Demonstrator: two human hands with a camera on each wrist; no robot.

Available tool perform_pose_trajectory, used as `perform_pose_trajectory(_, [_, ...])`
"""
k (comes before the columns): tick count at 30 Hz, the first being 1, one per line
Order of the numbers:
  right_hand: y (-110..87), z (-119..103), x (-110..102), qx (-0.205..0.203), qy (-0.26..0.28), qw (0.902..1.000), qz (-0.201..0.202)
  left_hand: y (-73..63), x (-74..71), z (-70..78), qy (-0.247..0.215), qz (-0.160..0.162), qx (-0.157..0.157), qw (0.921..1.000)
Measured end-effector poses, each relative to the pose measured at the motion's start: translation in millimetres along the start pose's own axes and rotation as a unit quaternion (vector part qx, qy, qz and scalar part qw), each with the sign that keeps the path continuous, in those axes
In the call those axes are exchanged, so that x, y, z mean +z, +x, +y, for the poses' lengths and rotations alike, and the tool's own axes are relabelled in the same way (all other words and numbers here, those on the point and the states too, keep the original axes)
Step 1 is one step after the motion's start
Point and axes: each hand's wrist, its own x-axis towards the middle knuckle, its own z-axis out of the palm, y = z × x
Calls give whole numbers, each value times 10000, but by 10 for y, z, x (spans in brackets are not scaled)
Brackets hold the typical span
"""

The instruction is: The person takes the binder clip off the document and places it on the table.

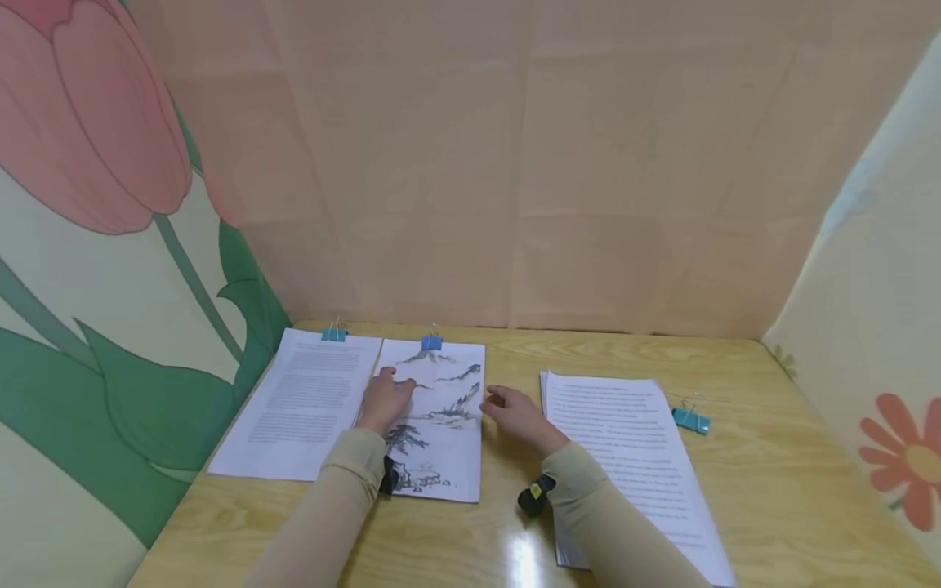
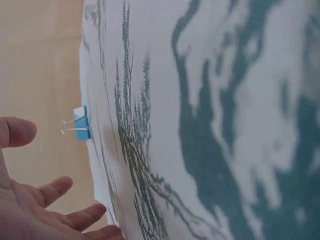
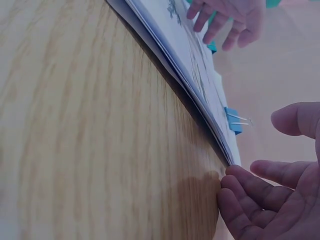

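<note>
A stack of sheets with an ink landscape printed on top point(image 1: 444, 441) lies mid-table, a blue binder clip point(image 1: 431, 343) on its far edge. My left hand point(image 1: 387, 400) is over the left part of this stack, fingers spread and holding nothing; whether its lower fingers touch the paper I cannot tell. At the stack's right edge is my right hand point(image 1: 515, 415), its thumb apart from the fingers. In the right wrist view the right fingertips point(image 3: 239, 175) are by the stack's edge, close to the table, with nothing gripped.
Left of the landscape stack lies a text stack point(image 1: 294, 408) with a teal binder clip point(image 1: 334, 335) on its far edge. Another text stack point(image 1: 625, 441) is on the right, partly under the right forearm. Beside it a loose teal binder clip point(image 1: 692, 420) rests on the wooden table point(image 1: 794, 490).
</note>
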Motion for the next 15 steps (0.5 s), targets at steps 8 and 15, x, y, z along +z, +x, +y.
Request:
perform_pose_trajectory(8, [-18, 10, 39, 96, 46, 9999, -13, -2, -48, 25, 424, 125, -328, 9985])
perform_pose_trajectory(15, [-28, 19, 41, 59, 27, 10000, 34, 28, -47, 12, 380, 71, -395, 9985])
